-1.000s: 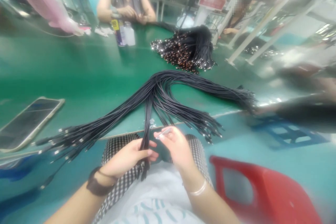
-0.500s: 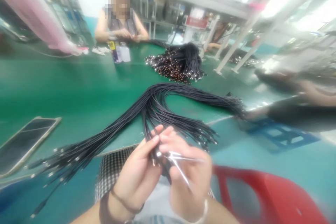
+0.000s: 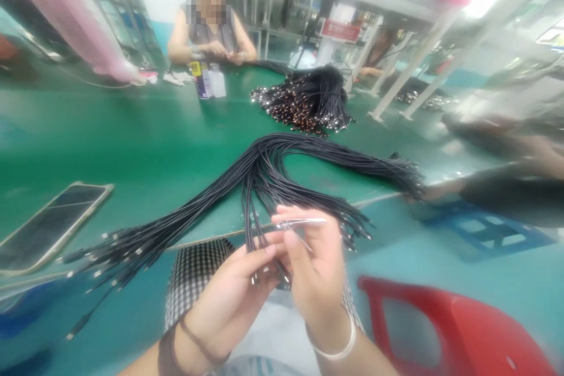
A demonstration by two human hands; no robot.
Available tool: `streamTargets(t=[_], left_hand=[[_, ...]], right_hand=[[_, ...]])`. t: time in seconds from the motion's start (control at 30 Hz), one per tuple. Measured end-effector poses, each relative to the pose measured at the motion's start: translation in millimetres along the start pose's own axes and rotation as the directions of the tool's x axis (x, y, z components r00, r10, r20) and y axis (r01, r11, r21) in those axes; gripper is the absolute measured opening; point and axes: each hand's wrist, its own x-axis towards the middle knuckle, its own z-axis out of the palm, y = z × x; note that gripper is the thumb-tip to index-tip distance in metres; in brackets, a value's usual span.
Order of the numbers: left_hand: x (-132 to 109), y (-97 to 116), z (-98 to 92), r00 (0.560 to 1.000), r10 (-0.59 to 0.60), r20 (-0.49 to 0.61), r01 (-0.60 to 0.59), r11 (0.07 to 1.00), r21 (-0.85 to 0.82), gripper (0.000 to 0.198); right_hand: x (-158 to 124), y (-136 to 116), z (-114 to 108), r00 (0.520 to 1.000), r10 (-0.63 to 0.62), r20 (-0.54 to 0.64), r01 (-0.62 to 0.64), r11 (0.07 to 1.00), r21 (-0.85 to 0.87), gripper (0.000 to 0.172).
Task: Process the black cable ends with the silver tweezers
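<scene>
At the far left a phone (image 3: pixel 53 226) lies flat on the green bench (image 3: pixel 132 129), its screen dark, with a blurred pink sheet (image 3: pixel 66 17) hanging above the bench's far corner. Across the bench a co-worker (image 3: pixel 207 29) sits with both hands together at the edge, just behind a spray can (image 3: pixel 201 79) and a small bottle (image 3: pixel 217 80) standing side by side. Nearer the middle, a bundle of thin black cables (image 3: pixel 264 170) lies spread over the bench, its strands fanning left and right, with metal-tipped ends hanging past the bench edge on both sides. One narrow strand of it drops down to the person's left hand (image 3: pixel 229 288), which curls almost shut, its fingers and thumb gripping a few cable ends above a checked skirt (image 3: pixel 194 270). The right hand (image 3: pixel 315 264) is close against it, partly closed, its fingers pinching slim metal tweezers (image 3: pixel 299 224) whose points reach toward those ends. Behind the bundle sits a dense heap of cables (image 3: pixel 304 103) with shiny tips. To the right, a red stool (image 3: pixel 440 329) stands on the teal floor, beyond it a blue crate (image 3: pixel 484 229), and a blurred arm (image 3: pixel 520 194) crosses above.
</scene>
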Motion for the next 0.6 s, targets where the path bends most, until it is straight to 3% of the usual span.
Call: streamTargets(t=[0.2,0.37,0.53,0.6], left_hand=[[1.4,-4.2,-4.8,0.991,-0.059,0.119,0.044,0.991,0.129,0.022],[4.3,-7.7,-7.9,0.994,-0.062,0.09,0.045,0.984,0.173,0.021],[2.0,-7.5,-9.9,1.0,-0.006,0.024,0.002,0.987,0.16,0.016],[-1.1,-6.5,-11.6,0.999,-0.036,0.021,0.032,0.985,0.169,0.014]], right_hand=[[-2.5,-4.7,-8.7,0.972,0.131,0.194,-0.109,0.987,-0.119,0.017],[-3.8,-3.8,-10.8,0.962,0.068,0.266,-0.029,0.988,-0.151,0.02],[-4.9,0.4,-14.6,0.981,0.066,0.18,-0.046,0.993,-0.111,0.019],[-4.5,2.1,-16.0,0.981,0.054,0.184,-0.037,0.995,-0.095,0.017]])
